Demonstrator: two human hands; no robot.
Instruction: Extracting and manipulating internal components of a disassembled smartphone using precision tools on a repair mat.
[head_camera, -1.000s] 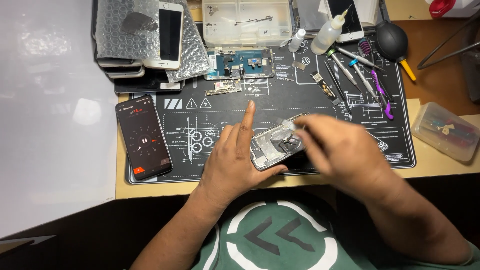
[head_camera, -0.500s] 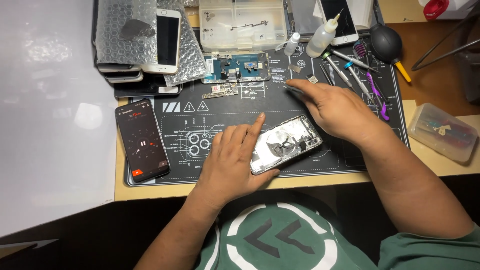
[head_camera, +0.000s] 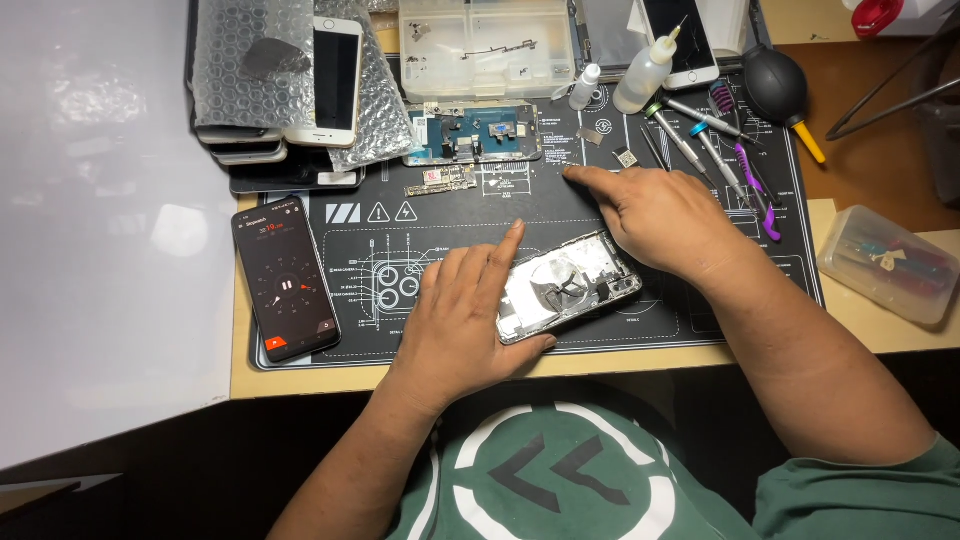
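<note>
Phone chassis (head_camera: 570, 285) beside left fingers (head_camera: 505, 255).

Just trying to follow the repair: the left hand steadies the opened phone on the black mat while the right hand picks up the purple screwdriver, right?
Not quite. The head view shows the right hand empty, its forefinger pressed on the black mat, apart from the purple screwdriver. The left hand does steady the opened phone.

A: Which parts are hidden?

B: The left hand (head_camera: 462, 322) covers the near-left end of the opened phone chassis (head_camera: 566, 285). The right hand (head_camera: 662, 218) hides the mat (head_camera: 480, 215) beneath it.

A: Anything cut off?

B: The parts tray (head_camera: 485, 45) and the phone (head_camera: 683, 38) at top. Tray contents are too small to identify.
</note>
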